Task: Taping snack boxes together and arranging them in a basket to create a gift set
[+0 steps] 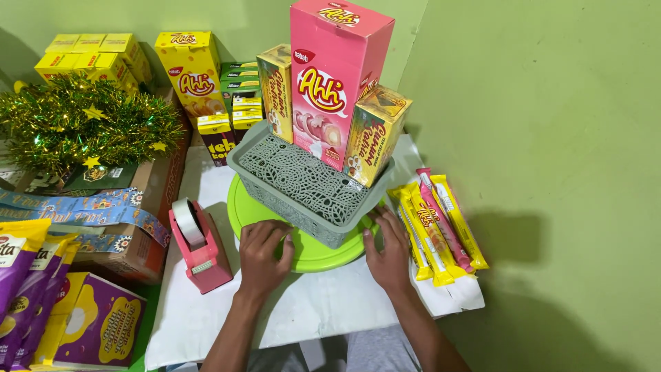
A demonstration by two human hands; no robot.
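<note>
On the white board, both hands rest flat, fingers spread, gripping nothing: left hand (264, 249) and right hand (387, 251) touch the green round tray's (237, 207) near rim, grey lattice basket (303, 184) directly beyond, equally near both.

Both hands lie flat on a round green tray: the left hand (264, 249) and the right hand (387, 253). On the green tray (313, 253) stands a grey basket (303, 186) holding a tall pink box (332, 76) between two yellow boxes. A pink tape dispenser (198, 246) sits beside the left hand on the white surface (310, 310).
</note>
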